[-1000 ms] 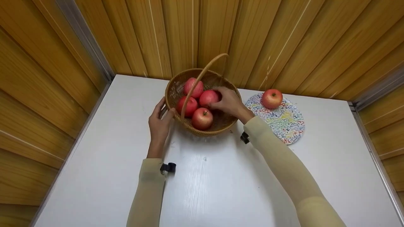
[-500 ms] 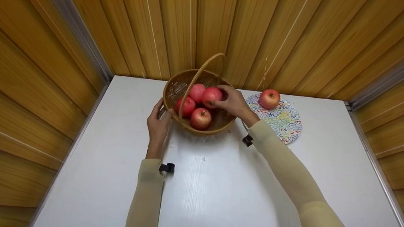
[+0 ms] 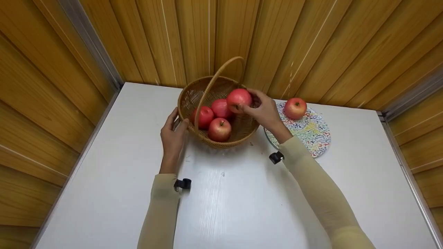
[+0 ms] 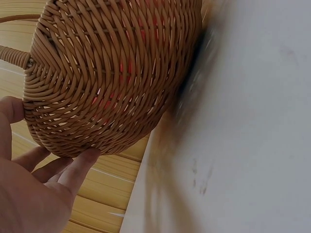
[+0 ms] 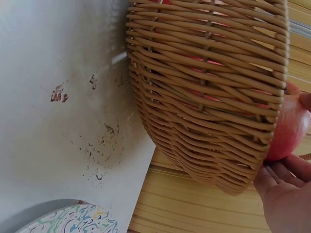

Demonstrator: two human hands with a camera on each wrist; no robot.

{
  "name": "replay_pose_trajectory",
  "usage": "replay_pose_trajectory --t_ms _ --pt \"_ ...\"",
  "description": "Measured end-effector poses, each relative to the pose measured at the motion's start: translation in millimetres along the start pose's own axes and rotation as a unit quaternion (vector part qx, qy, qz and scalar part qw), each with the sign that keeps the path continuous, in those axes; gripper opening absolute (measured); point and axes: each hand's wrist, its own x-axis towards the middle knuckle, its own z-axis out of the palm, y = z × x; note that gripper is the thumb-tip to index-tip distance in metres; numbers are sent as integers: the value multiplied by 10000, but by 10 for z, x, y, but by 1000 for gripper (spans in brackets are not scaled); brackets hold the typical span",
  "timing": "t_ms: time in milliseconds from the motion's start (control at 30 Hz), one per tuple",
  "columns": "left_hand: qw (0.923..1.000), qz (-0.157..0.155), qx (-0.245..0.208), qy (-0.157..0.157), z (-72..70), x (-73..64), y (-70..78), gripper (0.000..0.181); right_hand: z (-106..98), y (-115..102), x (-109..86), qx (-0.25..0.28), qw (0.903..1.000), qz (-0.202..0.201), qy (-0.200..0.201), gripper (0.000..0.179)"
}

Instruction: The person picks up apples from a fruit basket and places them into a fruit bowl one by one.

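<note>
A wicker basket (image 3: 221,145) with an arched handle stands near the back wall. My left hand (image 3: 173,141) holds it at the left, with the thumb at the rim and the fingers against the outer weave. At the basket's right rim, my right hand (image 3: 267,112) grips a red apple (image 3: 238,98) between thumb and fingers. The right wrist view shows this apple (image 5: 290,127) raised beside the rim. Down in the basket lie three more apples, among them one with its stem upward (image 3: 219,130). Through the weave in the left wrist view, bits of red show.
Right of the basket lies a round, multicoloured speckled board (image 3: 311,133), with one apple (image 3: 295,108) on its far part. Wood-plank walls (image 3: 193,41) enclose the white table (image 3: 221,204) at the back and sides. Small dark marks dot the tabletop.
My right hand has lifted its apple up and rightward from among the others to the basket's rim. Another apple has shifted toward the near side inside. My left hand has stayed on the basket.
</note>
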Motion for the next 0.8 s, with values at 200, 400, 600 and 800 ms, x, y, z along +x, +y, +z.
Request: replay_pose_trajectory --t_ms 200,400,600,800 --pt "10000 -18 47 37 11 8 11 56 -82 -31 -52 345 9991 -48 247 60" --pt "9999 -48 99 103 16 6 21 56 -177 -31 -106 986 9936 -31 549 57" --pt "9998 -75 63 145 3 7 10 57 -305 10 -172 1191 9892 76 855 54" --pt "9998 -95 30 191 -8 10 6 57 -454 78 -250 1055 9882 407 1035 57"
